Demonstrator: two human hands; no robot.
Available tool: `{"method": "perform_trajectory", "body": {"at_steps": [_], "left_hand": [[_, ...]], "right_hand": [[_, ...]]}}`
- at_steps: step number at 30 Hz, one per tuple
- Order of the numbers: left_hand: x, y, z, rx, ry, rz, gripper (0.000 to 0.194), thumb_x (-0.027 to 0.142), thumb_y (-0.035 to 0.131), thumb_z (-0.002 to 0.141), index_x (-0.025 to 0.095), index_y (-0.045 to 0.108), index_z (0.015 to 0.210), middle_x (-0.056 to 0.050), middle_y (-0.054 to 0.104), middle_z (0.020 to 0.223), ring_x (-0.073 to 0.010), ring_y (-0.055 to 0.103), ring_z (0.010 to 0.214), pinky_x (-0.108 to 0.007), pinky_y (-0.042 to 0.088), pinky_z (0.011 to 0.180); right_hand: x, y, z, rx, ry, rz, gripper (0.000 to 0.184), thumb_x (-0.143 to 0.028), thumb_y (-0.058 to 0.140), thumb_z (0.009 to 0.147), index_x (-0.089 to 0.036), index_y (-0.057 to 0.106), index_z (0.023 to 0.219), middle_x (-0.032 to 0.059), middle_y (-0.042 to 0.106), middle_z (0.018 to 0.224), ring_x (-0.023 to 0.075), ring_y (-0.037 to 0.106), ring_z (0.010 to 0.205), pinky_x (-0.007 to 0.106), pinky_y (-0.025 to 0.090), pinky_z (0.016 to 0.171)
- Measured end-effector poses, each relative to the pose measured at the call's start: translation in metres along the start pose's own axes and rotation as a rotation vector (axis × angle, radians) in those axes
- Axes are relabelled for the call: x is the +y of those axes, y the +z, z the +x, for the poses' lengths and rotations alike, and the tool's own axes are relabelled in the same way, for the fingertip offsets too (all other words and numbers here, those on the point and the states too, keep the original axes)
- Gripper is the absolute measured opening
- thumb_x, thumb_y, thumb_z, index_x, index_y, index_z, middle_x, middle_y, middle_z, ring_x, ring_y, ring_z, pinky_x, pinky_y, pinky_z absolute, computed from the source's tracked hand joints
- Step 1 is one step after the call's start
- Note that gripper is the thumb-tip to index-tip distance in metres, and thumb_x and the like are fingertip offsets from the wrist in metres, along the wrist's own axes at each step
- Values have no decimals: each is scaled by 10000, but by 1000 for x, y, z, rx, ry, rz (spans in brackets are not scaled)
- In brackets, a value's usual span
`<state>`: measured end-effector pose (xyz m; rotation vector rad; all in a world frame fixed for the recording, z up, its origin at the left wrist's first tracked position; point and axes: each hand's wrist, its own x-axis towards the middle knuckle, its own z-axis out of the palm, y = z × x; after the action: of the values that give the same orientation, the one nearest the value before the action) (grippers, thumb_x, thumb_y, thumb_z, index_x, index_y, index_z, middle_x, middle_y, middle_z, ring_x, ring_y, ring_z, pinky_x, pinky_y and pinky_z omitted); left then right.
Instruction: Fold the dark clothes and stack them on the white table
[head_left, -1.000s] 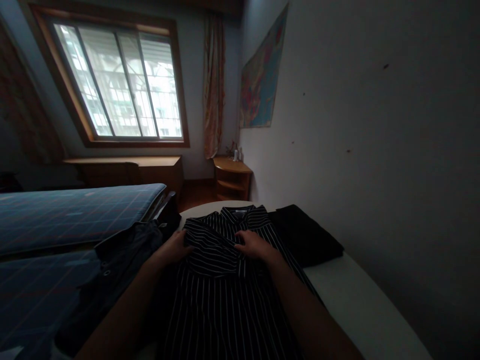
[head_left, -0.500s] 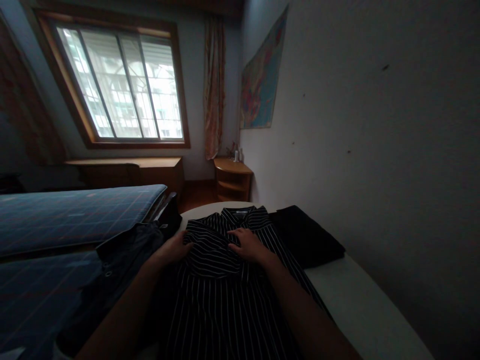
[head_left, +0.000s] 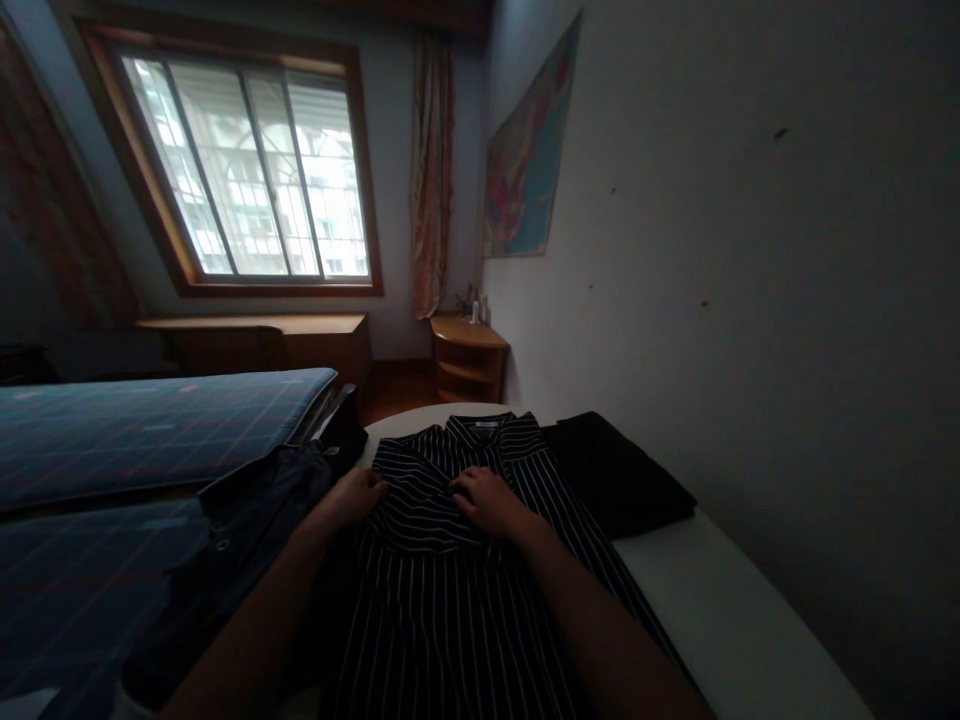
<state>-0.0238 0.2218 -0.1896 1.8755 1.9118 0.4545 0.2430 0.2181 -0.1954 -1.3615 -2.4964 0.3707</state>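
Observation:
A black shirt with white stripes (head_left: 450,610) lies on a pale round-edged table (head_left: 739,600), its collar at the far end and a sleeve folded across the chest. At the shirt's left edge, the fingers of my left hand (head_left: 360,495) are closed on the cloth. My right hand (head_left: 487,502) is on the middle of the chest, by the folded sleeve, with its fingers drawn together and bent into the fabric. Its fingertips are partly hard to make out in the dim light.
A folded black garment (head_left: 619,475) lies to the right of the shirt, near the wall. Dark trousers or a similar garment (head_left: 259,510) hang over the left side, beside blue plaid mattresses (head_left: 150,430). A corner shelf (head_left: 469,345) stands beyond the table.
My right hand's fingers have gone from spread to drawn together on the shirt. My left hand's fingers have closed more tightly at the shirt's edge. The view has shifted slightly.

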Motion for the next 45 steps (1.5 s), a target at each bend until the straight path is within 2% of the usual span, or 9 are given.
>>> {"method": "perform_trajectory", "body": {"at_steps": [5, 10, 17, 23, 27, 30, 34, 39, 45], "left_hand": [[-3, -7, -3, 2, 3, 96, 182, 165, 576, 766, 167, 732, 860, -56, 764, 934, -213, 700, 930, -233, 489, 754], [-2, -11, -9, -32, -20, 197, 115, 156, 606, 749, 196, 713, 764, -60, 758, 867, -231, 708, 893, -264, 493, 753], [11, -15, -17, -55, -21, 258, 118, 235, 650, 767, 194, 713, 858, -86, 748, 992, -245, 696, 953, -270, 495, 754], [20, -19, -21, -37, -37, 277, 148, 186, 556, 815, 183, 705, 817, -112, 750, 942, -263, 705, 916, -295, 489, 739], [20, -17, -21, -23, -22, 257, 141, 229, 613, 813, 185, 703, 913, -99, 745, 1018, -248, 690, 986, -276, 491, 786], [19, -14, -20, -7, -4, 238, 285, 281, 679, 788, 181, 677, 1055, -98, 721, 1117, -244, 665, 1060, -276, 491, 858], [21, -11, -19, 8, 37, 223, 398, 178, 654, 779, 141, 645, 1175, -129, 674, 1223, -254, 618, 1159, -298, 454, 977], [26, -7, -22, 18, 149, 191, 541, 93, 588, 769, 138, 585, 1308, -122, 597, 1357, -246, 537, 1278, -301, 389, 1078], [44, -6, -35, -2, 391, 90, 585, 6, 448, 767, 203, 611, 1293, -77, 592, 1367, -220, 574, 1227, -315, 400, 1084]], "right_hand": [[2, 11, -3, -29, 23, 1, 454, -384, 418, 979, -238, 503, 1400, 79, 454, 1498, 277, 375, 1364, 495, 279, 1110], [2, 12, -6, -79, 26, 36, 492, -396, 365, 989, -245, 427, 1453, 55, 361, 1567, 255, 255, 1447, 499, 173, 1160], [-8, -3, 31, -37, 78, -26, 507, -478, 372, 980, -157, 537, 1336, 152, 559, 1376, 289, 489, 1269, 464, 349, 1059], [-11, 12, 81, -66, 118, -27, 687, -577, 313, 981, -155, 312, 1524, 143, 237, 1610, 292, 183, 1483, 459, 145, 1181], [-8, 26, 99, -108, 186, -17, 768, -672, 249, 953, -173, 301, 1535, 148, 207, 1617, 333, 117, 1494, 508, 98, 1181], [-6, 31, 106, -105, 219, -1, 790, -698, 263, 938, -181, 306, 1534, 146, 164, 1628, 351, 71, 1496, 534, 57, 1178], [-8, 25, 114, -79, 204, 30, 698, -652, 393, 930, -193, 449, 1452, 148, 284, 1592, 364, 180, 1473, 550, 114, 1162], [-25, 15, 125, -5, 121, 102, 452, -512, 418, 972, -235, 595, 1282, 95, 615, 1340, 261, 519, 1273, 430, 340, 1061], [-47, 2, 136, 137, 147, 176, 461, -533, 395, 973, -201, 595, 1222, 100, 652, 1261, 217, 589, 1177, 324, 424, 951]]}}
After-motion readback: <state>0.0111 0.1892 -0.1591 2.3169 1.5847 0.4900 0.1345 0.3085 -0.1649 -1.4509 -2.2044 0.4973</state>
